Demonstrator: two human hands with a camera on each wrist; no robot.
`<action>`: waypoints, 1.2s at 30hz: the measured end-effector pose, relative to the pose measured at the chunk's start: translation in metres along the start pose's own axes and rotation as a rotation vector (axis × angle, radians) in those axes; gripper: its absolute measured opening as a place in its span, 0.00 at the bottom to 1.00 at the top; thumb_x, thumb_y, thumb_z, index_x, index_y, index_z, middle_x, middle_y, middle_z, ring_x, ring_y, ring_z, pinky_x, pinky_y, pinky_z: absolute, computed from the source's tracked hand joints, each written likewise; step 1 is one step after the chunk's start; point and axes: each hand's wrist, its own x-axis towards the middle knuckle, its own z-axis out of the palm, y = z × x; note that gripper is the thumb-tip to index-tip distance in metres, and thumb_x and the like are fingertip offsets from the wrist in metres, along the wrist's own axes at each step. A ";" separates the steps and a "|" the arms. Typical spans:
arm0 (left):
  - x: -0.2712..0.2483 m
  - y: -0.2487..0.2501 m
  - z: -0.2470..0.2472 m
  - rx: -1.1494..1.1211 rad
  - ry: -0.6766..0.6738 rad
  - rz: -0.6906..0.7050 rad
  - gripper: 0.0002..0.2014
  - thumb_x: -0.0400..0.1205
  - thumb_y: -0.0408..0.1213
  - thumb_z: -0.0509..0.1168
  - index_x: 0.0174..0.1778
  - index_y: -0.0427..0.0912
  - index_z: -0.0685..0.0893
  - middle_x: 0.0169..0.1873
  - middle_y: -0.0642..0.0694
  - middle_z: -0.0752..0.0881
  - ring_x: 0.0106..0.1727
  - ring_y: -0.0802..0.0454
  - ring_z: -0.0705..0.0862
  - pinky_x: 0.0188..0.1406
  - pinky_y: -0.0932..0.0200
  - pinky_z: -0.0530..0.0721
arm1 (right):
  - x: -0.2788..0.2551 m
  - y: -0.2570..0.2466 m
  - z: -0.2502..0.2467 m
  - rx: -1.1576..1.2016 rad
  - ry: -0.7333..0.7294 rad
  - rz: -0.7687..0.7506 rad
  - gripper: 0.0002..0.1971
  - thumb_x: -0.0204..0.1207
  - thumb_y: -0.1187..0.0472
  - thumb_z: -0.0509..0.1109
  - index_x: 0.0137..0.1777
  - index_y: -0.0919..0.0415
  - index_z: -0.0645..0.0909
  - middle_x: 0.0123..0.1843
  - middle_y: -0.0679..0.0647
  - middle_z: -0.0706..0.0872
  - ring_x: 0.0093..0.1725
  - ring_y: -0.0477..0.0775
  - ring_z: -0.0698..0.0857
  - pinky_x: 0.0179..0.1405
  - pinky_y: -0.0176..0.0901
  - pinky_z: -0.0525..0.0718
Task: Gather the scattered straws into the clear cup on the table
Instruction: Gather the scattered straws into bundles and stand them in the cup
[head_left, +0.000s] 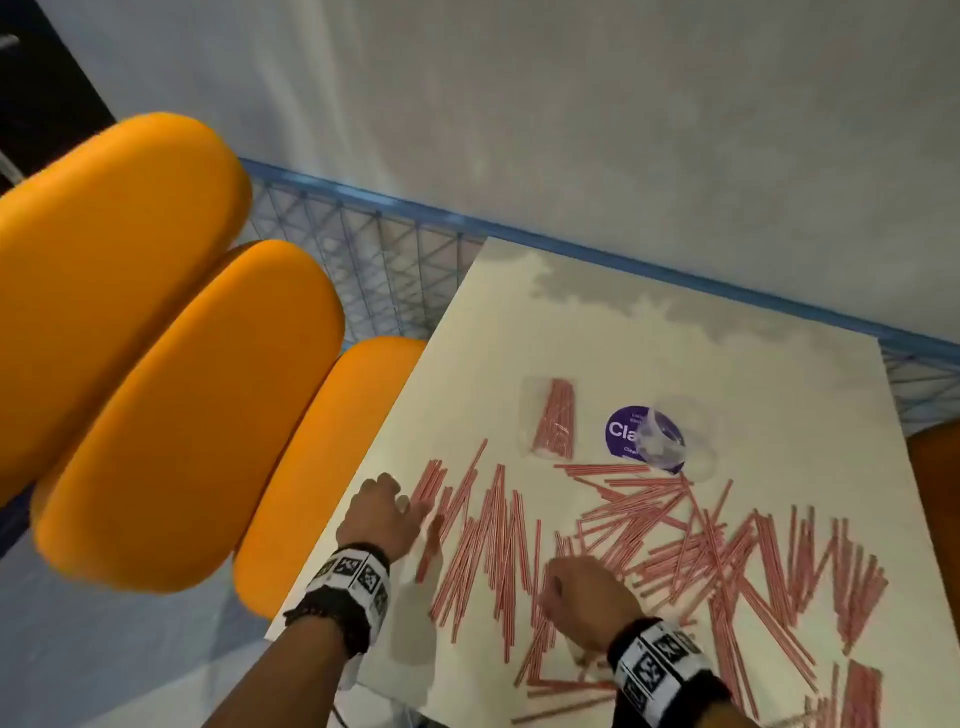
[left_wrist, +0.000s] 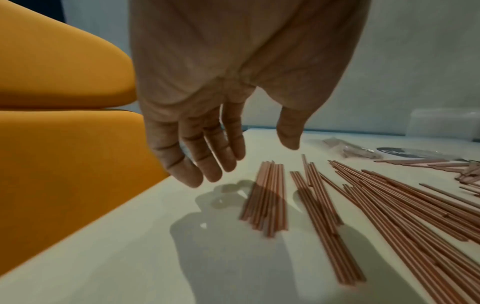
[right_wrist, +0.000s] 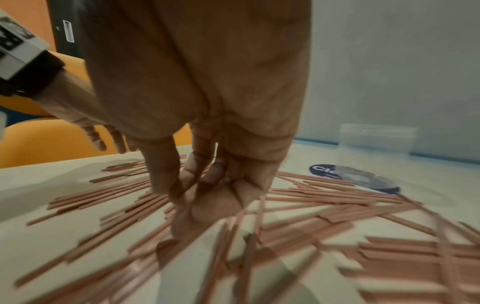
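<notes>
Head camera looks steeply down on my table (head_left: 649, 353). Both wrist cameras sit low and close, facing along my fingers. All three views share the straws (head_left: 675, 540) and clear cup (head_left: 670, 441).

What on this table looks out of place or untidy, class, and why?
The red-striped straws are strewn flat and criss-crossed over the white table instead of standing in the clear cup, which looks empty. One batch sits apart in a clear bag. A purple sticker lies under the cup.
</notes>
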 end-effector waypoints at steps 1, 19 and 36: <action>0.005 0.006 0.004 0.037 -0.004 -0.006 0.32 0.73 0.66 0.65 0.62 0.43 0.75 0.60 0.44 0.79 0.57 0.43 0.81 0.52 0.47 0.83 | 0.009 -0.005 0.001 0.025 0.020 0.010 0.12 0.83 0.56 0.61 0.36 0.54 0.73 0.41 0.51 0.84 0.42 0.52 0.85 0.47 0.48 0.87; 0.010 0.038 0.034 0.033 -0.062 -0.003 0.23 0.72 0.55 0.73 0.52 0.41 0.79 0.50 0.43 0.85 0.51 0.41 0.85 0.51 0.48 0.84 | 0.058 -0.050 0.027 0.300 0.245 0.273 0.35 0.72 0.45 0.75 0.71 0.63 0.65 0.66 0.58 0.74 0.64 0.61 0.79 0.60 0.49 0.80; 0.007 0.041 0.046 -0.234 -0.118 -0.024 0.08 0.76 0.44 0.73 0.40 0.43 0.92 0.38 0.45 0.91 0.43 0.47 0.89 0.46 0.58 0.86 | 0.074 -0.071 0.022 0.395 0.346 0.348 0.17 0.76 0.49 0.70 0.59 0.59 0.78 0.57 0.54 0.83 0.57 0.57 0.83 0.54 0.45 0.81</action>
